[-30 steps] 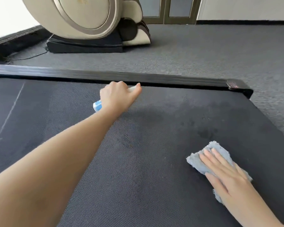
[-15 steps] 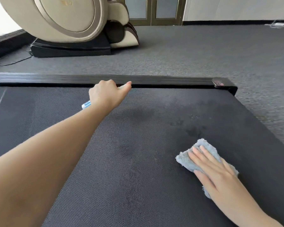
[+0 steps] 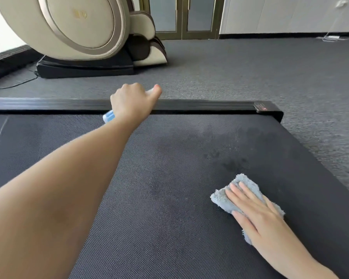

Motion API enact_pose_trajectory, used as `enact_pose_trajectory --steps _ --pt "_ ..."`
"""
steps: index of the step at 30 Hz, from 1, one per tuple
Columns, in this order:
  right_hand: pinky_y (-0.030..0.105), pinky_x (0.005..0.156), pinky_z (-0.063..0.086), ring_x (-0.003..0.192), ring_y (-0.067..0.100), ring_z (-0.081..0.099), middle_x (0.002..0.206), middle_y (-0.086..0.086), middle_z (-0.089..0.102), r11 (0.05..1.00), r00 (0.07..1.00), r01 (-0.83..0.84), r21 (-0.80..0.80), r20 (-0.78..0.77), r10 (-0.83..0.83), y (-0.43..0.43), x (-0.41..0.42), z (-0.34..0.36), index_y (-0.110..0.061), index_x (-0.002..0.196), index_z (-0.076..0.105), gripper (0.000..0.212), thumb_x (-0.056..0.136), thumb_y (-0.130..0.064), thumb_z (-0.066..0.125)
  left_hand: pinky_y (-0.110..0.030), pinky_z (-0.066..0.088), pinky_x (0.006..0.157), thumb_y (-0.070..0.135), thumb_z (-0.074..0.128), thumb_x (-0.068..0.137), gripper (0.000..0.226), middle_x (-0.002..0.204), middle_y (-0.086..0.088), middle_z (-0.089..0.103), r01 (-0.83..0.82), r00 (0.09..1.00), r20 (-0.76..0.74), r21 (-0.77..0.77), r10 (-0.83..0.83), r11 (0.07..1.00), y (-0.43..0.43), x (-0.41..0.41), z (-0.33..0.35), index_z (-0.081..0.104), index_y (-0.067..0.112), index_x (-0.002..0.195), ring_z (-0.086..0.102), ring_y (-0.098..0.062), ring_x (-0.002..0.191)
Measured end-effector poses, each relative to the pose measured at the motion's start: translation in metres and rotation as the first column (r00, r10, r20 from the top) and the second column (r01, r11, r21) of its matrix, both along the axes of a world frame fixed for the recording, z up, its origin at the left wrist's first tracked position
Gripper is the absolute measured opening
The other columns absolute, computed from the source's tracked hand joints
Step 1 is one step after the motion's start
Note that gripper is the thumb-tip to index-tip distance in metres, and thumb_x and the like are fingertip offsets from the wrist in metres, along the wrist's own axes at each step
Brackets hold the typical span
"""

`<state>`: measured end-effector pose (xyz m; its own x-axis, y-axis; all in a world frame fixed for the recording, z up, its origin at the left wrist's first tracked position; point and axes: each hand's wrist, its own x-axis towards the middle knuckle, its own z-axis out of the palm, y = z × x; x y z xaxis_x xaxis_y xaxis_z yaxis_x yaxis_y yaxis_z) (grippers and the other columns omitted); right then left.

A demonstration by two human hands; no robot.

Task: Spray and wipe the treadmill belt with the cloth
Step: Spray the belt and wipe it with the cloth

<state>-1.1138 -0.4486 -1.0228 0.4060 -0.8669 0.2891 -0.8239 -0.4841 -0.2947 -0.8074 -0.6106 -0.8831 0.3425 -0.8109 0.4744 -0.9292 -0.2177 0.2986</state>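
On the dark grey woven treadmill belt [image 3: 149, 208], twd the near right, the right hand [image 3: 258, 210] is lying flat on a folded pale blue fluffy cloth [image 3: 245, 183], fingers straight & together, pressing it onto the belt. Darker damp patches [image 3: 232, 164] are showing on the belt just beyond the cloth. The left hand [image 3: 132, 101] is reaching out over the black far side rail [image 3: 48, 104], fingers curling round a small blue & white spray bottle [image 3: 108, 117], w/ one finger stretching fwd along its top; most of the bottle is hiding under the hand, so any label can't be read. At the rail's right corner a small dark panel w/ red markings [image 3: 261, 107] is sitting, text too small to read. Beyond, on grey carpet [image 3: 240, 69], a beige & brown massage chair [image 3: 79, 37] is standing, its gold emblem [image 3: 80, 14] too blurred to read.
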Motion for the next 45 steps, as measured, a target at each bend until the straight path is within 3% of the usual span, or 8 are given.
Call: enact_pose_trajectory --steps 10,14,16,18,22,26,38,45 --pt "0.032 0.111 0.021 0.14 0.012 0.033 0.143 -0.003 0.048 0.903 0.903 -0.428 -0.033 -0.043 0.427 0.012 0.117 0.018 -0.017 0.135 0.052 0.048 0.091 -0.035 0.044 -0.038 0.043 0.074 0.073 0.033 0.089 0.072 0.067 -0.01 0.052 0.021 1.0 -0.026 0.19 -0.016 0.981 0.063 0.051 -0.041 0.049 0.01 0.057 0.057 -0.035 0.078" --pt "0.043 0.083 0.048 0.098 0.025 0.065 0.1 0.017 0.069 0.864 0.899 -0.294 0.408 -0.188 0.395 0.038 0.215 0.015 -0.005 0.097 0.072 0.042 0.084 -0.042 0.056 -0.038 0.045 0.075 0.074 0.032 0.089 0.071 0.063 -0.007 0.049 0.031 0.999 0.007 0.221 -0.033 0.975 0.08 0.066 -0.046 0.048 0.012 0.057 0.056 -0.034 0.077" --pt "0.04 0.103 0.043 0.126 0.012 0.046 0.132 -0.001 0.056 0.775 0.763 -0.631 -0.039 -0.212 0.611 0.021 0.226 0.004 -0.02 0.124 0.059 0.04 0.095 -0.04 0.041 -0.037 0.044 0.073 0.074 0.033 0.088 0.07 0.059 -0.007 0.048 0.049 0.998 0.015 0.2 -0.053 0.978 0.084 0.072 -0.046 0.046 0.014 0.053 0.056 -0.035 0.075" --pt "0.043 0.111 0.032 0.139 0.015 0.032 0.144 -0.005 0.046 0.62 0.616 -0.78 -0.086 -0.274 0.738 -0.017 0.203 0.005 -0.023 0.135 0.051 0.046 0.092 -0.035 0.039 -0.037 0.043 0.071 0.075 0.033 0.087 0.07 0.06 -0.008 0.051 0.05 0.998 0.031 0.189 -0.057 0.981 0.086 0.08 -0.046 0.046 0.014 0.053 0.059 -0.037 0.075" --pt "0.053 0.112 0.027 0.145 0.028 0.018 0.152 0.002 0.029 0.815 0.772 -0.58 -0.019 -0.332 0.542 -0.115 0.223 0.009 -0.014 0.14 0.044 0.057 0.086 -0.022 0.06 -0.037 0.043 0.071 0.082 0.031 0.084 0.075 0.062 -0.009 0.054 0.068 0.993 0.083 0.18 -0.084 0.981 0.081 0.091 -0.047 0.046 0.015 0.053 0.062 -0.037 0.077" --pt "0.042 0.12 0.009 0.148 0.014 -0.001 0.161 -0.003 0.007 0.978 0.924 -0.193 0.084 -0.32 0.21 -0.215 0.186 0.013 -0.019 0.151 0.019 0.052 0.102 -0.027 0.032 -0.036 0.04 0.07 0.076 0.032 0.086 0.071 0.059 -0.006 0.049 0.075 0.993 0.081 0.186 -0.091 0.98 0.07 0.094 -0.05 0.048 0.015 0.054 0.053 -0.035 0.072" --pt "0.047 0.115 0.015 0.144 0.021 0.013 0.155 0.003 0.023 0.863 0.867 0.475 0.172 -0.256 -0.426 -0.273 0.215 0.015 -0.016 0.147 0.028 0.052 0.095 -0.026 0.033 -0.036 0.04 0.065 0.085 0.027 0.08 0.081 0.057 -0.009 0.051 0.085 0.995 0.043 0.149 -0.092 0.985 0.053 0.119 -0.061 0.046 0.011 0.051 0.053 -0.035 0.067" --pt "0.045 0.111 0.027 0.142 0.026 0.022 0.151 0.009 0.033 0.963 0.942 -0.268 0.025 -0.203 0.268 -0.204 0.308 0.02 -0.015 0.143 0.033 0.046 0.099 -0.026 0.032 -0.036 0.039 0.061 0.085 0.016 0.069 0.081 0.051 -0.009 0.047 0.094 0.994 0.044 0.136 -0.1 0.986 0.058 0.126 -0.06 0.04 0.011 0.048 0.051 -0.035 0.062"
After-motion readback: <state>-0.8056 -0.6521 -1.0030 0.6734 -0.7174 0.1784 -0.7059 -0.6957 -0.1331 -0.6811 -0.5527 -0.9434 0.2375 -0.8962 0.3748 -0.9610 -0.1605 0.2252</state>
